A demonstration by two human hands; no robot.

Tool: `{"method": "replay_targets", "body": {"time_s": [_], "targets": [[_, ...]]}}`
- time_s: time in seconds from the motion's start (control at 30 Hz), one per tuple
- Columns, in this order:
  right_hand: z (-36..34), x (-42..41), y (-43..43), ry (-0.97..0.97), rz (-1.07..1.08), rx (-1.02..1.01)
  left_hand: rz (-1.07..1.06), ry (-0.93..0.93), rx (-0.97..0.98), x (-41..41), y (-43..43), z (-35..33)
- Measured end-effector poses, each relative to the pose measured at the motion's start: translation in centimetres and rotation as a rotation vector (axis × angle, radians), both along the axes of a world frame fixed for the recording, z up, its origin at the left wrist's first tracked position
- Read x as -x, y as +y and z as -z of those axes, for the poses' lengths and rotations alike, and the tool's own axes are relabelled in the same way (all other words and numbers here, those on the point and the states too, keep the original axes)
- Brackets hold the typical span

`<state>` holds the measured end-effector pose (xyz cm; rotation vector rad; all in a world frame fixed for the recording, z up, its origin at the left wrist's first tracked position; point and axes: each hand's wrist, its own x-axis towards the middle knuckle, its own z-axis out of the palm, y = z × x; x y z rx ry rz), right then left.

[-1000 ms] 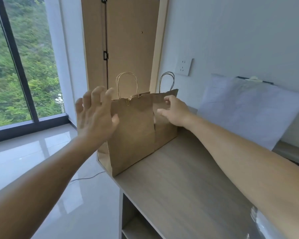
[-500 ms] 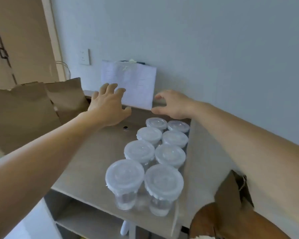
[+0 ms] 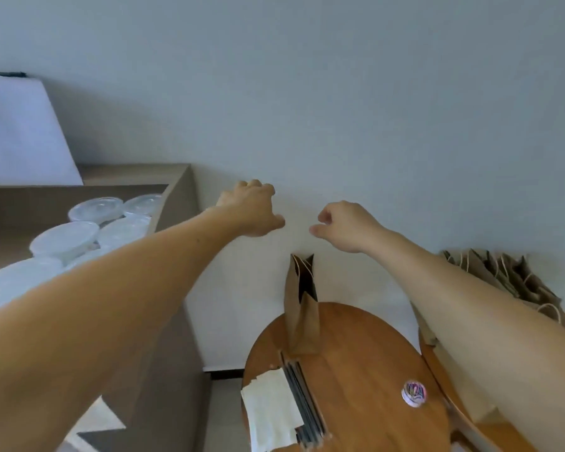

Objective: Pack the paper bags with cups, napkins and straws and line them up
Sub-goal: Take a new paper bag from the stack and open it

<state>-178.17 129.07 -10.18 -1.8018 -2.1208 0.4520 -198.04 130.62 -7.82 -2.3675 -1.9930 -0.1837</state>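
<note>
Left hand (image 3: 252, 211) and right hand (image 3: 347, 227) outstretched, loosely curled.

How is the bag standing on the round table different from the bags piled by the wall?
The standing bag is upright with its mouth open; the piled bags look folded flat. The standing bag is a single one; the piled bags are many, overlapping. Both are brown paper with string handles.
</note>
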Motion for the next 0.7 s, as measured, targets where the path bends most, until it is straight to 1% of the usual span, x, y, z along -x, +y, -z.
{"method": "replay_targets", "body": {"time_s": [0.17,0.23,0.37,0.43,0.5,0.7], "targets": [[7.0,-1.9,2.9,0.023,0.121,0.177,-0.042,-0.092,0.231,-2.5,5.7,9.2],[9.3,-2.1,4.3,-0.012,0.142,0.23,-0.074,-0.122,0.302,-2.5,7.5,13.1],[13.8,-2.3,7.1,-0.032,0.192,0.305,-0.136,-0.202,0.429,-2.7,9.6,19.7],[16.0,-2.2,8.4,-0.06,0.179,0.363,-0.138,-0.24,0.489,-3.0,9.9,22.4],[18.1,-2.1,9.5,-0.076,0.175,0.405,-0.151,-0.285,0.514,-3.2,10.1,24.7],[24.8,-1.5,13.2,-0.031,0.151,0.474,-0.249,-0.384,0.521,-2.9,10.5,29.2]]}}
